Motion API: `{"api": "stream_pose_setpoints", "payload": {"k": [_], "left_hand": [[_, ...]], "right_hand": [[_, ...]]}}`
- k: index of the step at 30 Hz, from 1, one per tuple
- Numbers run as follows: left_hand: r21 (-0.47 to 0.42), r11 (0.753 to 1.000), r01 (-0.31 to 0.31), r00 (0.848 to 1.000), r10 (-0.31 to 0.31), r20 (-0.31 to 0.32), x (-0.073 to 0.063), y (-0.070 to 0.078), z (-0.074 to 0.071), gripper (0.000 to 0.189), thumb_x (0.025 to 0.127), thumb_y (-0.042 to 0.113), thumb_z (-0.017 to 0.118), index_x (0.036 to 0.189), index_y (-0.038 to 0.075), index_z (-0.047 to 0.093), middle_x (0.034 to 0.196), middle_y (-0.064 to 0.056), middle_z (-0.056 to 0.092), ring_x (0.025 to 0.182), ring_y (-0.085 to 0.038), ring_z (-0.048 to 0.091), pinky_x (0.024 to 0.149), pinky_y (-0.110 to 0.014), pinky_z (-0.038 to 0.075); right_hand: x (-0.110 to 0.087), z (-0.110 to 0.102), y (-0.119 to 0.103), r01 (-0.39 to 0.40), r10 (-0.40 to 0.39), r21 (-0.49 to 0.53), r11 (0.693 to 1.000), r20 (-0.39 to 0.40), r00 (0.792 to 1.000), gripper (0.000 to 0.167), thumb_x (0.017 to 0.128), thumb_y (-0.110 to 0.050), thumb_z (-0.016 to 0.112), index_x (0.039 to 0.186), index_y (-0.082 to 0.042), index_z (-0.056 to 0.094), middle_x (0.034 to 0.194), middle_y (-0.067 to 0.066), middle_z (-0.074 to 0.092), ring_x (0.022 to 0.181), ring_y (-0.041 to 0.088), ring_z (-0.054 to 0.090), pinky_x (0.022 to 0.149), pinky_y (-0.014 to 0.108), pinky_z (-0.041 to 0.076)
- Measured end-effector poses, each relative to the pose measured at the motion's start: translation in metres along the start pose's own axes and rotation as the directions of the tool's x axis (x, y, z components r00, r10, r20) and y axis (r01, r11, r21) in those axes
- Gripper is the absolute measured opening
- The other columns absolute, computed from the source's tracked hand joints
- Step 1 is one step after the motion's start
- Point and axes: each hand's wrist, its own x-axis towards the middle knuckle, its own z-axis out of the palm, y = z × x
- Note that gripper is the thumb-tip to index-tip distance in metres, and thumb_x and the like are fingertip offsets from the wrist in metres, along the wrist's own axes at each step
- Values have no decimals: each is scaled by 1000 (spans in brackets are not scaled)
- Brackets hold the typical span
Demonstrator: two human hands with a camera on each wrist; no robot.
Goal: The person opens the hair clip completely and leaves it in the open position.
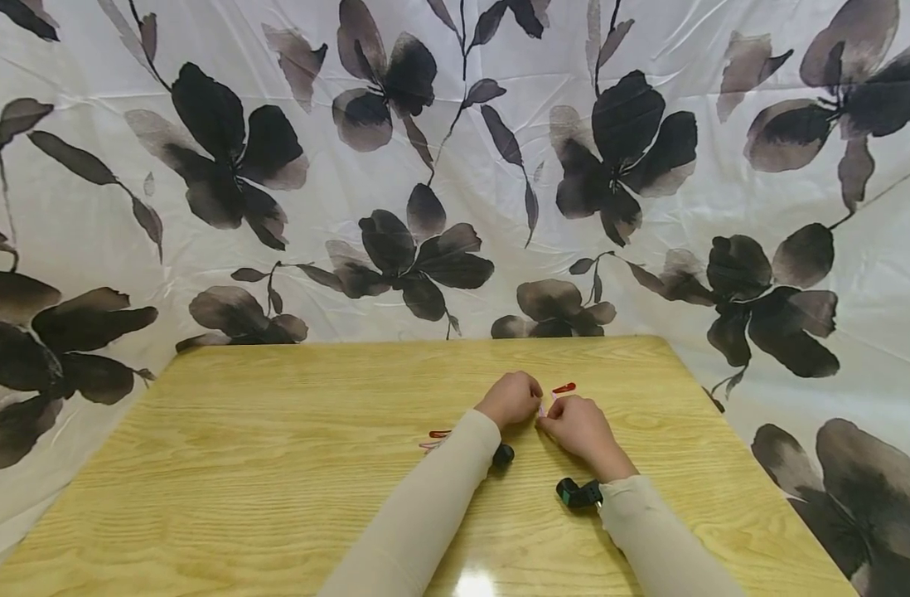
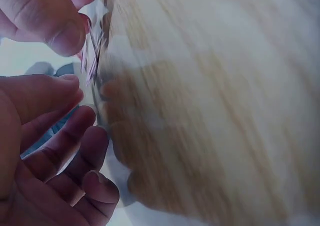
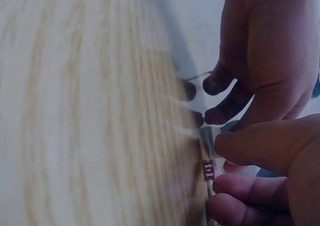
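Observation:
My left hand [image 1: 512,400] and right hand [image 1: 578,427] are close together over the right half of the table. In the left wrist view the left hand [image 2: 55,151] has loosely bent fingers, with nothing visible between them. Thin pink hair clips [image 2: 91,58] lie beside the right thumb [image 2: 67,38]. From the right wrist, a small pink piece [image 3: 209,170] shows at the right hand's fingertips [image 3: 225,183]; I cannot tell whether they pinch it. Just beyond the right hand is a red hair clip [image 1: 564,387].
Left of the left forearm lie another red hair clip [image 1: 440,434] and pink clips [image 1: 429,445], partly covered by the sleeve. Wrist cameras [image 1: 578,493] hang near the wood-grain table [image 1: 276,464]. A floral cloth [image 1: 425,166] hangs behind it.

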Motion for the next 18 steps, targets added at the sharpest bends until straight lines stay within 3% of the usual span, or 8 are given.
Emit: {"api": "stream_pose_setpoints", "payload": {"k": [18], "left_hand": [[37, 999, 20, 1000, -20, -5, 4, 1, 4, 16, 93, 15, 62, 102, 12, 75, 103, 0, 72, 99, -15, 65, 87, -28, 51]], "right_hand": [[3, 7, 4, -7, 7, 17, 1000, -23, 1000, 15, 82, -20, 72, 69, -14, 67, 66, -3, 62, 57, 15, 52, 57, 30, 42]]}}
